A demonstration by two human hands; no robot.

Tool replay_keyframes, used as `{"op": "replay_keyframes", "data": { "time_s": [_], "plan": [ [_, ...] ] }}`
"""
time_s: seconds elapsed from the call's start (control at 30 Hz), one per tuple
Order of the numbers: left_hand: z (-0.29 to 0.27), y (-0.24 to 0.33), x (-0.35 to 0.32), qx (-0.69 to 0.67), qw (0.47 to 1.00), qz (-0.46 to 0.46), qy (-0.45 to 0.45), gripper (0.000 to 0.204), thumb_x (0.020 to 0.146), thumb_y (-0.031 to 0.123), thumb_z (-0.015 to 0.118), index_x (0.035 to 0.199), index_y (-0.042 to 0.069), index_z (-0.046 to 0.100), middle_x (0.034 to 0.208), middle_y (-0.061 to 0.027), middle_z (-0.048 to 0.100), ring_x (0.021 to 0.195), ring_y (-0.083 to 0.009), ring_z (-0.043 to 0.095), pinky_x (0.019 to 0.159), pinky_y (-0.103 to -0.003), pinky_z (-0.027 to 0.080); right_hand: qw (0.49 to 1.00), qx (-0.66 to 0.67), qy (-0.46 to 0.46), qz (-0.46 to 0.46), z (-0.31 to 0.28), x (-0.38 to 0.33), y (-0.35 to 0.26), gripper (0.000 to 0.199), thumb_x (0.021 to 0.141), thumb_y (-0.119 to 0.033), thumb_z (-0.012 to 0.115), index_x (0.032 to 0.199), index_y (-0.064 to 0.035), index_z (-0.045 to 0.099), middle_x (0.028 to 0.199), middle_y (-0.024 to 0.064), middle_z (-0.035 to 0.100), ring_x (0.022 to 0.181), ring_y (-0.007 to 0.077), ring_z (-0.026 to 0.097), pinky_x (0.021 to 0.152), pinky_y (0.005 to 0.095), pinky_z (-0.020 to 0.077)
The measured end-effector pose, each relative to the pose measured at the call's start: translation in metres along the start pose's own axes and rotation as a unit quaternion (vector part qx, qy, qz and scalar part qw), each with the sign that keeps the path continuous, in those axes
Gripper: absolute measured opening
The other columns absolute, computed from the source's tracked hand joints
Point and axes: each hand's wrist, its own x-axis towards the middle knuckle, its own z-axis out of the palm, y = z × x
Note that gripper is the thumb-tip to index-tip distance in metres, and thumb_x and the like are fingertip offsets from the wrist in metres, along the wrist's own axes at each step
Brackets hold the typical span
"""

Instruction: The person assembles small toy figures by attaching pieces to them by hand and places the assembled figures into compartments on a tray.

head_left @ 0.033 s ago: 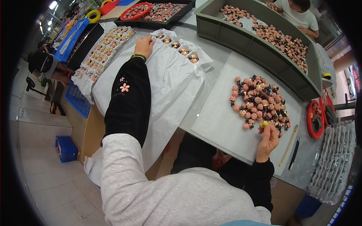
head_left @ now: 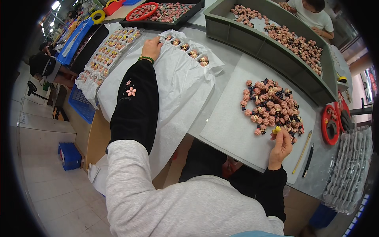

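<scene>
At the far edge of the white paper (head_left: 173,85), my left hand (head_left: 151,48) has its fingers bent onto the paper's edge and closed on it. Beside those fingers, a row of small figurines (head_left: 184,47) sits in white tray pockets along that edge; the paper hides the rest of what lies beneath. My right hand (head_left: 281,145) pinches a small yellow piece (head_left: 276,129) between thumb and fingers. It is just at the near side of a heap of pink and dark figurines (head_left: 270,106) lying on a white sheet (head_left: 225,118).
A deep grey-green bin (head_left: 252,39) of similar figurines stands behind the heap. A filled tray (head_left: 106,57) is at the left, a black tray (head_left: 169,25) behind. On the right lie a yellow stick (head_left: 302,154), a dark pen-like tool (head_left: 308,160), a red ring-shaped dish (head_left: 330,140) and stacked clear trays (head_left: 349,170).
The white paper and the tray row at its far edge have shifted very slightly to the right, with my left hand. My right hand has not moved.
</scene>
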Motion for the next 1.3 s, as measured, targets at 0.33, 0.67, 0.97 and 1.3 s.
{"op": "replay_keyframes", "data": {
  "time_s": [0.33, 0.67, 0.97, 1.3],
  "plan": [
    [0.018, 0.017, -0.017, 0.111, 0.982, -0.059, -0.139, 0.074, 0.085, 0.058, 0.026, 0.130, 0.000, 0.028, 0.139, -0.0180, 0.021, 0.127, -0.0323, 0.022, 0.099, -0.051, 0.021, 1.000, -0.022, 0.004, -0.020, -0.002, 0.003, -0.005, 0.014, 0.087, -0.006, 0.046, 0.089, 0.0051, 0.054, 0.076, 0.0071, 0.056, 0.064, 0.0111, 0.051, 0.058, 0.0214, 0.0402],
    [0.016, 0.002, -0.007, 0.151, 0.965, -0.138, -0.163, 0.081, 0.081, 0.064, 0.027, 0.131, 0.001, 0.027, 0.138, -0.0159, 0.024, 0.128, -0.0303, 0.022, 0.101, -0.048, 0.019, 0.999, -0.010, -0.014, -0.027, -0.006, 0.003, 0.003, 0.014, 0.088, -0.009, 0.049, 0.091, 0.0023, 0.055, 0.080, 0.0064, 0.058, 0.066, 0.0107, 0.054, 0.059, 0.0205, 0.0431],
    [-0.026, 0.203, -0.035, -0.248, 0.958, 0.133, -0.052, 0.021, 0.077, 0.020, 0.059, 0.089, 0.003, 0.062, 0.075, -0.0110, 0.063, 0.068, -0.0225, 0.061, 0.062, -0.031, 0.047, 0.999, 0.007, -0.024, -0.026, -0.007, 0.000, 0.000, 0.014, 0.088, -0.011, 0.050, 0.089, 0.0013, 0.057, 0.077, 0.0040, 0.058, 0.065, 0.0085, 0.052, 0.058, 0.0197, 0.0415],
    [-0.041, 0.313, -0.108, -0.184, 0.951, 0.051, -0.243, 0.027, 0.076, 0.028, 0.065, 0.078, 0.001, 0.063, 0.067, -0.0102, 0.062, 0.063, -0.0182, 0.060, 0.059, -0.028, 0.046, 0.999, 0.025, -0.020, -0.041, -0.010, -0.004, 0.001, 0.013, 0.086, -0.009, 0.052, 0.089, 0.0022, 0.057, 0.076, 0.0025, 0.055, 0.063, 0.0077, 0.052, 0.057, 0.0190, 0.0415]
  ]
}}
